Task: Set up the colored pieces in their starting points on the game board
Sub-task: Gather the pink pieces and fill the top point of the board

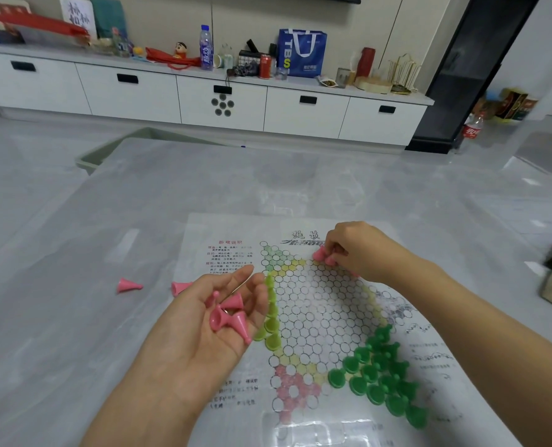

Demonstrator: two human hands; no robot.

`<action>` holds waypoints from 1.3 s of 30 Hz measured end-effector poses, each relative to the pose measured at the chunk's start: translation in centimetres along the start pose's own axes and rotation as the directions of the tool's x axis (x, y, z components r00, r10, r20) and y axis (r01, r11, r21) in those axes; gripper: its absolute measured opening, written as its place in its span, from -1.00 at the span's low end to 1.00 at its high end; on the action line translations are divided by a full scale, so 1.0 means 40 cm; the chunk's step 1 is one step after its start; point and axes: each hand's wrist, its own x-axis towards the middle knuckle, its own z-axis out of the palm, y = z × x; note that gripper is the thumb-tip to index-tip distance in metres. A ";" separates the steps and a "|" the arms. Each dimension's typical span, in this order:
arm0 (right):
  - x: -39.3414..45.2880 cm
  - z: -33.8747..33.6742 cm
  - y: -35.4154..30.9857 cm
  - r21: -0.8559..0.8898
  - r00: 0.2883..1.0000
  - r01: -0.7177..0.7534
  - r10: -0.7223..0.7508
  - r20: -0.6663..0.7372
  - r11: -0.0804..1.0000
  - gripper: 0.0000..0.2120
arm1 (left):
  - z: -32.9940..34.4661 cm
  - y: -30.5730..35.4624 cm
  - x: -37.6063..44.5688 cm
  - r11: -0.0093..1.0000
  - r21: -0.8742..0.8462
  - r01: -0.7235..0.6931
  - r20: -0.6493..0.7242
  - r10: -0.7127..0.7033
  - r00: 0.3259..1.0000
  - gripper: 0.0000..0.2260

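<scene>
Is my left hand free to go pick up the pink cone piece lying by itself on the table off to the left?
Probably not easily: the left hand lies palm up holding several pink cone pieces. The path to the lone pink cone piece on the grey table looks unobstructed.

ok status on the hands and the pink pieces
Right hand pinching pink pieces at the board's far corner. Left hand cupping spare pink pieces. Two strays on the table.

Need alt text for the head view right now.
Right hand sets pink pieces at the board's far corner, while the left palm holds more. Dark green pieces fill the near right corner; two pink ones lie on the table.
</scene>
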 end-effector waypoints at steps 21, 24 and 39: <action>-0.141 -0.038 -0.236 0.354 0.917 0.393 -0.332 -0.222 0.849 -0.84 | 0.000 -0.001 -0.007 0.975 -0.162 0.153 0.251 -0.109 0.962 -0.69; -0.132 -0.010 -0.248 0.301 0.901 0.429 -0.379 -0.211 0.852 -0.82 | -0.002 -0.004 -0.005 0.977 -0.152 0.147 0.220 -0.111 0.969 -0.72; -0.141 -0.040 -0.211 0.376 0.941 0.259 -0.145 -0.305 0.890 -0.93 | 0.000 -0.004 0.003 0.995 -0.036 0.088 0.068 -0.085 0.994 -0.62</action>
